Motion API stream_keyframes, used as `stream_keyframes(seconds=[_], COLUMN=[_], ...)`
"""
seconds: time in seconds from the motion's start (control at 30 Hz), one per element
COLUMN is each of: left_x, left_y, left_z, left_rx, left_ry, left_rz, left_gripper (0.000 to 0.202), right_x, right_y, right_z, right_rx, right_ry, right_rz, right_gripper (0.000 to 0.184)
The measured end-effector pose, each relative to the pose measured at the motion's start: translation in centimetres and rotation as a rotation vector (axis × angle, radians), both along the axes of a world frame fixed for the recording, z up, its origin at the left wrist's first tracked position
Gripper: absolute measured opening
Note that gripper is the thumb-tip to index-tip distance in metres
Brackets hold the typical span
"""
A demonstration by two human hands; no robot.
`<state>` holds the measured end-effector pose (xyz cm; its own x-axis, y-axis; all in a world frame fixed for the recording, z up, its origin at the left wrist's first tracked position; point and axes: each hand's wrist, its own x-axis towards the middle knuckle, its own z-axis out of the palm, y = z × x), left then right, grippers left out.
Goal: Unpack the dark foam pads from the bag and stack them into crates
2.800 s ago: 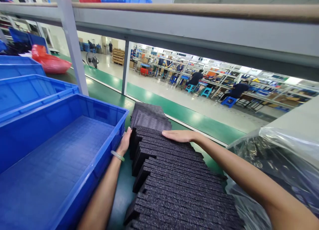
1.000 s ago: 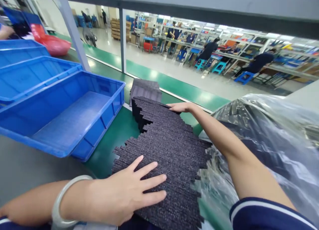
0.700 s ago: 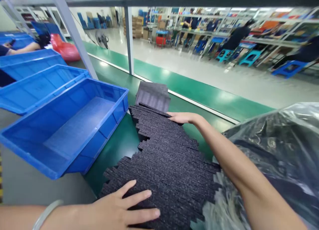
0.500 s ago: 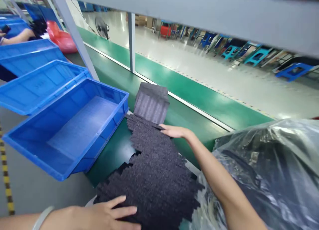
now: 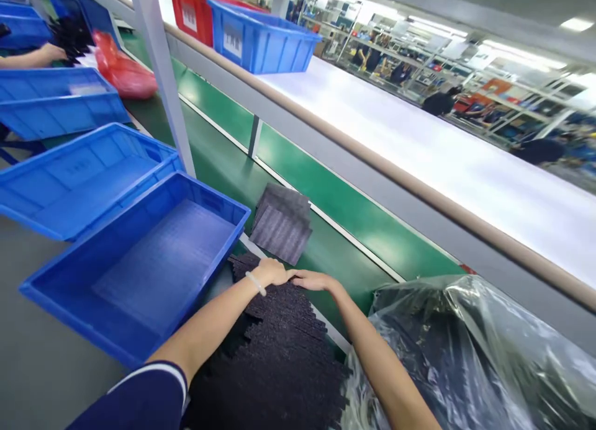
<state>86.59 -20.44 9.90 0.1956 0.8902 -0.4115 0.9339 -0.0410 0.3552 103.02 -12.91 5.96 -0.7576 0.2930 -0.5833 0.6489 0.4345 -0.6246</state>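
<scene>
Foam sheet stack lies on the green belt just right of the near blue bin. Left hand is curled over the stack's far end; can't tell if it's gripping. Right hand lies flat and unclenched beside it, fingertips touching the left hand. A smaller foam pile sits past the bin's far corner.

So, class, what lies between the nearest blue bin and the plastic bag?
Head view: a fanned foam pile, with the left hand and right hand on its far end, lies between bin and bag.

Blue bin, plastic bag, green belt
</scene>
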Motion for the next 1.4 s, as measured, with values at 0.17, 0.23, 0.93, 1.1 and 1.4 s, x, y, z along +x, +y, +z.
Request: stream_keyframes(seconds=[0.17,0.23,0.93,1.1,1.4], left_x=[-1.0,-0.9,-0.9,-1.4,-1.6], left_y=[-1.3,-1.5,1.8,1.8,1.8], left_z=[-1.3,-1.7,-4.2,-3.4,-3.4], left_rx=[0.020,0.043,0.564,0.462,0.442], left_ry=[-0.025,-0.038,0.016,0.004,-0.033], left_rz=[0.073,0.096,0.132,0.112,0.150], left_gripper=[0.073,0.077,0.063,0.050,0.062], right_x=[-2.6,-4.5,-4.0,-7.7,-8.3], right_y=[9.5,13.6,11.7,20.1,18.8], right_z=[0.7,0.1,0.9,-2.0,-5.1], right_rx=[0.285,0.571,0.049,0.728,0.616], right_ry=[0.028,-0.026,0.072,-0.100,-0.104], right_rz=[-0.120,-0.217,0.235,-0.196,-0.121], right_gripper=[0.056,0.055,0.036,0.054,0.039])
